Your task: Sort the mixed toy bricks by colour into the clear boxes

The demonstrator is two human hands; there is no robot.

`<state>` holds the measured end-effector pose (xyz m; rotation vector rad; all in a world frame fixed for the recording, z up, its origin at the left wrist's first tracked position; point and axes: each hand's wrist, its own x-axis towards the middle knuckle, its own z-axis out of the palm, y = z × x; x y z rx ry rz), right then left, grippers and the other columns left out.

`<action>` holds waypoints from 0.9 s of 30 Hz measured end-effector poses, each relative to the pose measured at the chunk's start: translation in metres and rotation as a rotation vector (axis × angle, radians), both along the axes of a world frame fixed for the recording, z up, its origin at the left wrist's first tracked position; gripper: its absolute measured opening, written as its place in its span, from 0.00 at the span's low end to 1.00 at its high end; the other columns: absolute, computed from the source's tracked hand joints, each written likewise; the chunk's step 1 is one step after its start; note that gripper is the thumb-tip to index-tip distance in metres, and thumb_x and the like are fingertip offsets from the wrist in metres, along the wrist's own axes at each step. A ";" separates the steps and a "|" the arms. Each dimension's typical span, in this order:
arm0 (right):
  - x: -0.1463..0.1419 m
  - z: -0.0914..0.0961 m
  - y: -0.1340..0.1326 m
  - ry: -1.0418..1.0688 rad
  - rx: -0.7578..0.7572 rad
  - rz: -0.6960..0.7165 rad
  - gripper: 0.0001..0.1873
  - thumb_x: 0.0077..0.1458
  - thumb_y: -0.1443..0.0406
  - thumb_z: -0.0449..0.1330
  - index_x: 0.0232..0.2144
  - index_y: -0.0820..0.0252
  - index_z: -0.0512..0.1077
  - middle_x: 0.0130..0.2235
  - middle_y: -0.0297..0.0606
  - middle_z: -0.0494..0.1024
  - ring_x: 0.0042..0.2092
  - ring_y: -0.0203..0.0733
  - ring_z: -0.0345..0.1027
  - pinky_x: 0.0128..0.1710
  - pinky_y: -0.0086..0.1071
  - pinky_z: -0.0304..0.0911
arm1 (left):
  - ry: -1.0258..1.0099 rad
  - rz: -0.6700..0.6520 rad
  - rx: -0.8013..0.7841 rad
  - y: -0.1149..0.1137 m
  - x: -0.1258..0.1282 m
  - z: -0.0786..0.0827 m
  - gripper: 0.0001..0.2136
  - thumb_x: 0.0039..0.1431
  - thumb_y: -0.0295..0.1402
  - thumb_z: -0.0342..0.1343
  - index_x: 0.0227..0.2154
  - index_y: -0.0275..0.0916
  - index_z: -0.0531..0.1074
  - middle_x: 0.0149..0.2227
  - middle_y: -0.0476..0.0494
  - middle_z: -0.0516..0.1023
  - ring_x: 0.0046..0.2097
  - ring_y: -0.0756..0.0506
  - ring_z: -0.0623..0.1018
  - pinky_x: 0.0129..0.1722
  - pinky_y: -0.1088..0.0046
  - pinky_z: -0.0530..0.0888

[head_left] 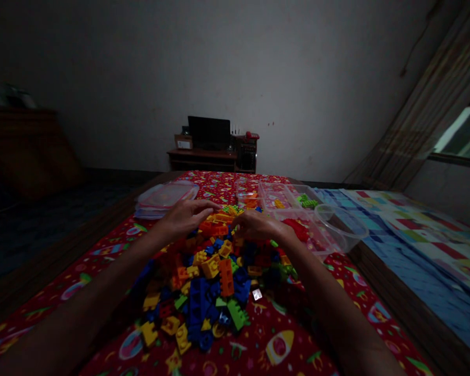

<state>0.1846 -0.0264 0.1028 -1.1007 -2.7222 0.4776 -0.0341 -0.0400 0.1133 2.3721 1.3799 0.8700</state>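
A loose heap of toy building bricks [210,267] in yellow, blue, orange, red and green covers the middle of the red patterned cloth. My left hand [186,216] hovers at the heap's far left side, fingers stretched out and thumb apart, with nothing visible in it. Across from it, my right hand [254,224] reaches down over the far part of the heap. Its fingers are curled inward among orange and yellow bricks; whatever they hold is hidden. A long orange brick [226,278] and a blue brick [197,302] lie nearer to me.
Beyond my right hand stands a clear divided tray [286,214] with orange, yellow, green and red bricks sorted in its compartments. A round clear tub [347,235] adjoins it. Stacked clear lids [166,196] lie at the left. A bed [399,250] is at right.
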 end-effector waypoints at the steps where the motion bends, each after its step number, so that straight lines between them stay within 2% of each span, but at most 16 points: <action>1: 0.002 0.000 0.002 0.029 -0.021 -0.007 0.14 0.51 0.69 0.61 0.42 0.63 0.77 0.32 0.36 0.77 0.31 0.33 0.66 0.28 0.24 0.54 | 0.004 -0.045 0.031 -0.009 0.005 0.001 0.16 0.58 0.41 0.46 0.39 0.42 0.77 0.39 0.47 0.81 0.41 0.42 0.78 0.45 0.66 0.73; 4: 0.009 0.000 0.009 0.082 -0.067 -0.038 0.18 0.48 0.76 0.57 0.42 0.63 0.76 0.34 0.36 0.78 0.33 0.33 0.68 0.31 0.24 0.57 | 0.068 -0.251 0.163 -0.032 0.018 -0.005 0.14 0.60 0.35 0.45 0.40 0.41 0.76 0.42 0.46 0.80 0.44 0.45 0.78 0.46 0.69 0.73; 6: 0.013 0.002 0.011 0.090 -0.084 -0.057 0.22 0.45 0.80 0.55 0.42 0.64 0.76 0.37 0.37 0.79 0.36 0.34 0.70 0.33 0.24 0.59 | 0.150 -0.335 0.254 -0.037 0.020 -0.014 0.14 0.61 0.31 0.45 0.42 0.41 0.75 0.44 0.44 0.79 0.47 0.45 0.76 0.49 0.68 0.71; 8: 0.016 0.005 0.010 0.080 -0.107 -0.060 0.22 0.45 0.79 0.55 0.43 0.64 0.76 0.39 0.38 0.79 0.37 0.35 0.70 0.35 0.24 0.60 | 0.220 -0.291 0.312 -0.031 0.013 -0.024 0.14 0.61 0.31 0.44 0.43 0.40 0.74 0.46 0.43 0.78 0.50 0.44 0.74 0.52 0.65 0.69; 10: 0.017 0.009 0.005 0.039 -0.124 -0.051 0.20 0.48 0.75 0.58 0.45 0.63 0.75 0.39 0.38 0.79 0.37 0.35 0.70 0.33 0.24 0.60 | 0.239 -0.165 0.317 -0.017 -0.001 -0.034 0.15 0.62 0.34 0.44 0.44 0.39 0.74 0.47 0.41 0.77 0.51 0.42 0.73 0.53 0.62 0.68; 14: 0.004 0.008 -0.009 -0.115 -0.046 -0.033 0.19 0.48 0.67 0.63 0.44 0.60 0.75 0.37 0.38 0.78 0.34 0.36 0.69 0.30 0.25 0.58 | 0.167 0.035 0.195 0.015 -0.038 -0.045 0.21 0.62 0.46 0.41 0.44 0.39 0.74 0.49 0.40 0.76 0.53 0.40 0.72 0.57 0.61 0.65; 16: -0.005 0.003 -0.014 -0.174 0.030 -0.039 0.15 0.48 0.71 0.59 0.41 0.61 0.76 0.35 0.40 0.78 0.34 0.37 0.69 0.31 0.25 0.58 | 0.066 0.120 0.057 0.024 -0.054 -0.048 0.26 0.62 0.50 0.36 0.44 0.40 0.74 0.48 0.41 0.78 0.54 0.38 0.72 0.57 0.59 0.65; 18: -0.011 -0.001 -0.016 -0.174 0.075 -0.044 0.16 0.48 0.75 0.55 0.38 0.61 0.77 0.35 0.41 0.78 0.35 0.37 0.69 0.32 0.25 0.58 | -0.043 0.161 -0.080 0.029 -0.065 -0.051 0.33 0.62 0.54 0.30 0.45 0.39 0.75 0.45 0.40 0.79 0.54 0.37 0.72 0.57 0.57 0.65; 20: -0.011 -0.002 -0.014 -0.109 0.061 -0.045 0.18 0.47 0.76 0.55 0.39 0.61 0.77 0.37 0.41 0.78 0.37 0.37 0.69 0.34 0.25 0.59 | -0.114 0.147 -0.173 0.031 -0.071 -0.056 0.37 0.60 0.57 0.26 0.45 0.39 0.75 0.45 0.39 0.80 0.56 0.36 0.71 0.58 0.57 0.63; 22: -0.005 0.000 -0.007 0.005 0.023 -0.054 0.20 0.45 0.75 0.57 0.42 0.60 0.76 0.39 0.40 0.78 0.37 0.36 0.68 0.34 0.25 0.59 | -0.141 0.120 -0.230 0.034 -0.073 -0.064 0.37 0.58 0.59 0.27 0.44 0.40 0.76 0.45 0.39 0.80 0.57 0.37 0.70 0.58 0.59 0.63; 27: 0.031 0.006 0.019 0.305 -0.019 -0.173 0.19 0.48 0.72 0.56 0.43 0.63 0.75 0.30 0.34 0.75 0.29 0.31 0.63 0.29 0.24 0.57 | -0.149 0.023 -0.253 0.041 -0.072 -0.083 0.34 0.57 0.60 0.34 0.44 0.41 0.77 0.48 0.41 0.78 0.57 0.38 0.70 0.60 0.62 0.61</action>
